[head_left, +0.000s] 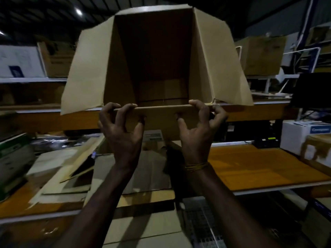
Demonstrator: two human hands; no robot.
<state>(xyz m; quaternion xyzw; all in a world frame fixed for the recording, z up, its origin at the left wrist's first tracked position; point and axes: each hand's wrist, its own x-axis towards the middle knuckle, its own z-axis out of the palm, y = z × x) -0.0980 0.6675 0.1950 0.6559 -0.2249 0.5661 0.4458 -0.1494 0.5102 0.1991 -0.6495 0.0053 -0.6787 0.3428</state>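
At the far left a green and white carton (12, 158) sits on the counter (259, 169), and beside it lie flattened cardboard sheets (66, 174).

Above them we hold a cardboard box (155, 51) up in the air, clear of the counter, in the middle of the view. Its open mouth points back toward us and its closed bottom points away, so its long axis runs from us into the scene, tilted a little upward. The left flap (86, 72) splays outward.

Our left hand (121, 127) grips the lower edge of the mouth near its left corner: the fingers curl over the rim and the thumb presses on the panel below. Our right hand (197, 127) holds the same edge near the right corner in the same way, fingers hooked over and thumb underneath. A yellow thread (196, 166) circles that wrist. The right flap (222, 65) fans out to the right, mirroring the left flap.

Behind the box runs a shelf (250, 113) with brown cartons (261, 54) above it. At the far right a white box (302, 138) stands on the orange counter top.
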